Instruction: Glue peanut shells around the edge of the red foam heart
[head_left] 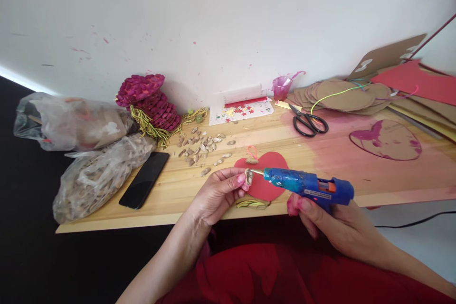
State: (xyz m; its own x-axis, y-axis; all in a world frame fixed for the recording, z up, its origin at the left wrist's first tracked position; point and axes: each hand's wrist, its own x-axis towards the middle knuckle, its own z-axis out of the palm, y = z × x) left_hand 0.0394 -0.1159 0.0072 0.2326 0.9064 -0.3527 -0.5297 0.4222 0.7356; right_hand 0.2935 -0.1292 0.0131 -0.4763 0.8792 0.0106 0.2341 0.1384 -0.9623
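Observation:
Between thumb and fingers, my left hand (223, 194) pinches a peanut shell (249, 178). A blue glue gun (299, 184) is gripped by its handle in my right hand (331, 225), its metal nozzle pointing left and at or very near the shell. Under both lies a red paper heart (269, 187) with a pink loop (252, 152) at its top. One peanut shell (251, 161) rests on the heart's upper part. Yellow-green cord (252, 204) lies at the heart's lower tip, by the table's front edge.
Loose peanut shells (203, 147) are scattered left of the heart. Beyond them stand magenta-painted pieces (153, 104). A phone (144, 180) and a plastic bag of shells (99, 180) lie left. Scissors (308, 121), a pink cup (282, 88) and cardboard discs (342, 95) are right.

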